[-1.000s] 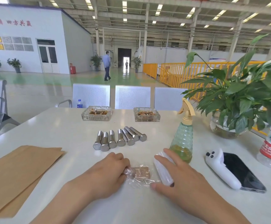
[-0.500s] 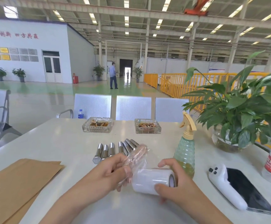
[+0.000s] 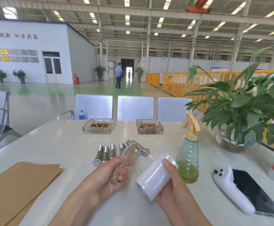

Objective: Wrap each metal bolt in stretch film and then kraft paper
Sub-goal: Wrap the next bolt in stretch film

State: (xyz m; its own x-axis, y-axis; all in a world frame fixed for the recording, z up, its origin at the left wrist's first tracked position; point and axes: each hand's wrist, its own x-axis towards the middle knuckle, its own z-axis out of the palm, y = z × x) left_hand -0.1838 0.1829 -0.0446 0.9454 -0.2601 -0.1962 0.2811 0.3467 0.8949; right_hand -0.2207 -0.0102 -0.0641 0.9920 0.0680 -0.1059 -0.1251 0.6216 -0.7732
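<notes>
The left hand [image 3: 106, 176] holds a film-covered bolt [image 3: 126, 159] above the counter [image 3: 54, 144], its fingers [image 3: 122, 172] curled round the lower end so the bolt tilts up and away. The right hand [image 3: 170, 183] holds the stretch film roll [image 3: 155, 176], fingers clamped round the barrel with the thumb on top. A sheet of clear film [image 3: 142, 160] runs between roll and bolt, just in front of the row of bare bolts [image 3: 111, 152].

Risks, as I judge them: the film looks thin and bunched near the bolt, so a hard pull from the roll could tear it unevenly or drag the wrap loose. The lifted bolt hangs close over the bare ones, and a swing could knock them rolling. The spray bottle [image 3: 188, 159] stands just right of the roll, and an outward tug of the right hand could tip it.

Counts: one bolt in hand; at least six bare bolts behind it, though the film and the hand hide part of the row, so I cannot be sure. One film roll. Kraft paper [image 3: 18, 190] lies left of the row in a stack, sheets not countable. Two glass ashtrays [image 3: 97, 126] stand beyond the row. One spray bottle.
</notes>
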